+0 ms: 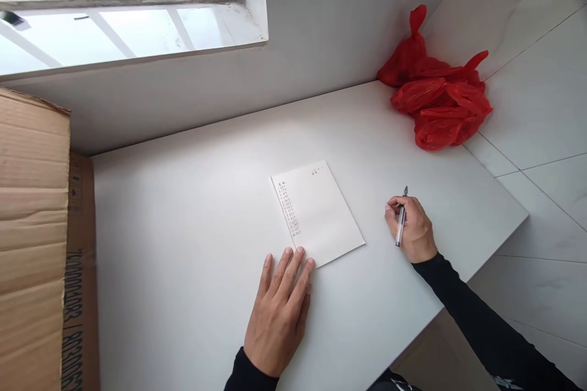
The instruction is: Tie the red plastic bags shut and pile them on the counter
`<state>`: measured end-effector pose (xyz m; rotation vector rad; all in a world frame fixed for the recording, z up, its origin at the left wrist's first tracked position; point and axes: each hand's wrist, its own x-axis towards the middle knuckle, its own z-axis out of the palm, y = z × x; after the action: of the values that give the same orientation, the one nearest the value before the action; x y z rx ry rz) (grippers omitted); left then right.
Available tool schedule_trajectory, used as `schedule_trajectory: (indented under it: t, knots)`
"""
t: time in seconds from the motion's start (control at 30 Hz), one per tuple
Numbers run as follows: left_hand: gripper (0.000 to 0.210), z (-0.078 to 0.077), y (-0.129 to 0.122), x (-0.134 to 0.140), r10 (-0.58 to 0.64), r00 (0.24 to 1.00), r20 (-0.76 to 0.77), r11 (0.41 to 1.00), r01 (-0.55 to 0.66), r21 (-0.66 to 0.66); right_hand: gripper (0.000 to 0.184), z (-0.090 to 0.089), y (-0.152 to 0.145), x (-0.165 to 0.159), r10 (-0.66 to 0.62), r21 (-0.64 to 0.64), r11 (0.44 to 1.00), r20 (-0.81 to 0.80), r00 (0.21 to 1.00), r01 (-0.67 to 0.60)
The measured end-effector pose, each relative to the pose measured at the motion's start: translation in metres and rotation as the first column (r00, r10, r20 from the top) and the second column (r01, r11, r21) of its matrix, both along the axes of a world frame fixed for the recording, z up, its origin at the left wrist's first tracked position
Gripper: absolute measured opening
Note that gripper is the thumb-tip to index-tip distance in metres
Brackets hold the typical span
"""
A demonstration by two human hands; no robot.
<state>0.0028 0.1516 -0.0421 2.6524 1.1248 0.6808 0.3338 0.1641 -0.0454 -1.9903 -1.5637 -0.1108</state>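
A white sheet of paper [321,211] lies on the white table [192,220], with a column of small handwriting down its left side. My left hand [279,308] rests flat on the table, fingers together, its fingertips touching the sheet's near left corner. My right hand [411,227] sits on the table to the right of the sheet, apart from it, curled around a clear pen [402,224] with a dark cap end pointing away from me. Both arms wear black sleeves.
A crumpled red plastic bag [435,98] sits in the far right corner against the wall. A large cardboard box [34,238] stands along the table's left edge. A window [123,18] is above the far wall. Tiled floor [541,153] lies to the right.
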Motion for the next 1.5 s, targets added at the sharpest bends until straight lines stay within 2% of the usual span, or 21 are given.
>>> schedule_trajectory:
  t: [0.1,0.2,0.27,0.33,0.37,0.43,0.5,0.67,0.93,1.4,1.5]
  knots:
    - [0.056,0.0,0.0,0.002,-0.018,1.0,0.002,1.0,0.018,0.011,0.023,0.015,0.013,-0.015,-0.005,0.049,0.999,-0.036,0.999,0.007]
    - [0.057,0.0,0.001,0.002,-0.049,0.999,-0.002,0.999,0.049,0.014,0.036,0.034,0.015,-0.048,0.103,0.065,0.994,-0.25,0.963,-0.09]
    - [0.057,-0.001,0.001,0.002,-0.058,0.998,0.005,0.998,0.058,0.009,0.036,0.043,0.014,-0.077,0.212,0.013,0.973,-0.462,0.861,-0.232]
    - [0.056,-0.001,0.002,0.002,-0.063,0.998,0.017,0.998,0.063,-0.004,0.035,0.046,0.016,-0.105,0.292,-0.015,0.923,-0.624,0.724,-0.385]
    - [0.055,-0.001,0.002,0.002,-0.067,0.997,0.024,0.998,0.067,-0.012,0.036,0.045,0.017,-0.117,0.324,-0.012,0.896,-0.667,0.671,-0.445]
    - [0.054,-0.002,0.003,0.002,-0.076,0.996,0.046,0.997,0.077,-0.023,0.026,0.04,0.022,-0.136,0.386,0.02,0.861,-0.676,0.627,-0.509]
    - [0.052,-0.002,0.004,0.002,-0.081,0.994,0.074,0.996,0.083,-0.032,0.015,0.032,0.026,-0.146,0.432,0.048,0.85,-0.635,0.64,-0.525]
    - [0.049,-0.002,0.003,0.003,-0.08,0.99,0.113,0.995,0.087,-0.057,0.018,0.02,0.028,-0.149,0.422,0.068,0.875,-0.594,0.685,-0.48]
    - [0.046,-0.002,0.005,0.005,-0.071,0.987,0.141,0.994,0.082,-0.078,0.015,0.019,0.03,-0.149,0.384,0.004,0.882,-0.586,0.714,-0.471]
    - [0.048,-0.003,0.004,0.007,-0.07,0.986,0.154,0.993,0.084,-0.083,0.014,0.018,0.03,-0.147,0.415,0.018,0.87,-0.564,0.713,-0.492]
    - [0.048,-0.003,0.004,0.007,-0.067,0.986,0.154,0.992,0.082,-0.093,0.014,0.017,0.029,-0.147,0.39,0.018,0.886,-0.569,0.724,-0.463]
